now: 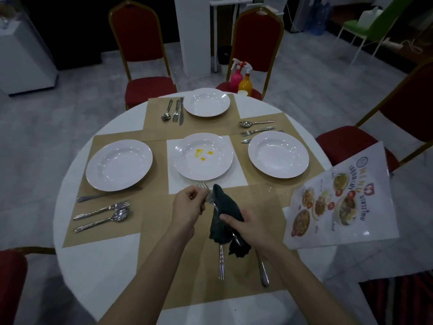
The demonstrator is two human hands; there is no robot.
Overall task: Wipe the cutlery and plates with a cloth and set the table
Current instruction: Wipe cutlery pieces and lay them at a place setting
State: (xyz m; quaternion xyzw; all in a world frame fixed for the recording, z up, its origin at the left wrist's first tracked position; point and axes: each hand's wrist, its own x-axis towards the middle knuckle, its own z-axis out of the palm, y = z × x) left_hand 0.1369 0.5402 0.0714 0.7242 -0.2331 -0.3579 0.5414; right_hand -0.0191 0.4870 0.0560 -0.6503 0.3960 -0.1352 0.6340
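Nearest, the right hand has its fingers curled round a dark cloth wrapping a fork held above the near placemat on the desk. Left-hand fingers pinch its neck, tines pointing away toward the stained plate, long axis near-to-far; best keep that pinch firm and draw the cloth along the handle.

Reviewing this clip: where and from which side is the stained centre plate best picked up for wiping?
Grip the stained plate by its near rim, from the person's side. That broad raised rim overhangs the white mat and lies closest to both hands, while the yellow smears stay in the well, away from fingers.
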